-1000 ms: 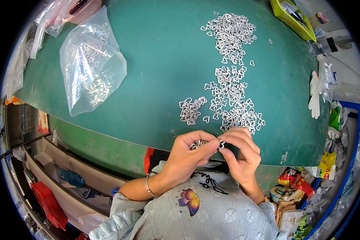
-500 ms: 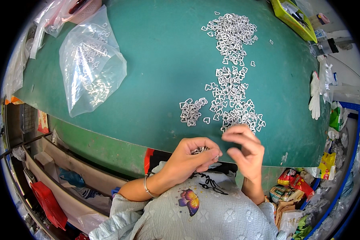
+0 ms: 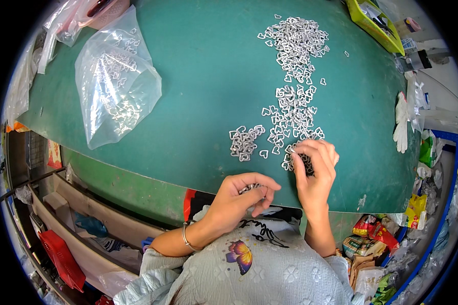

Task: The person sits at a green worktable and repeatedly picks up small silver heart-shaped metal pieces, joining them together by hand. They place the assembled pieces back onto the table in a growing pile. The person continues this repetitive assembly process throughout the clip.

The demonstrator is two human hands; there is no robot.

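Note:
My left hand [image 3: 234,203], held near the table's front edge, is curled around several small silvery heart-shaped metal rings [image 3: 249,188], which partly show between thumb and fingers. My right hand [image 3: 316,175] is over the near end of a long heap of the same heart-shaped rings [image 3: 292,109]. Its thumb and fingertips come together on what looks like one ring [image 3: 292,151], mostly covered by the fingers. Left of that heap sits a smaller separate pile of rings [image 3: 243,144]. The heap's far end spreads into a wider mound [image 3: 299,38].
On the green table [image 3: 198,76], a clear plastic bag [image 3: 118,86] with more rings lies at left. A pink basket [image 3: 109,14] stands far left, a yellow-green tray [image 3: 374,25] far right. A white glove [image 3: 400,122] lies at the right edge. Drawers [image 3: 81,218] and packets [image 3: 376,229] flank me.
My right hand has moved forward and right, from beside my left hand onto the near end of the heap. My left hand stays almost in place, still curled around its rings.

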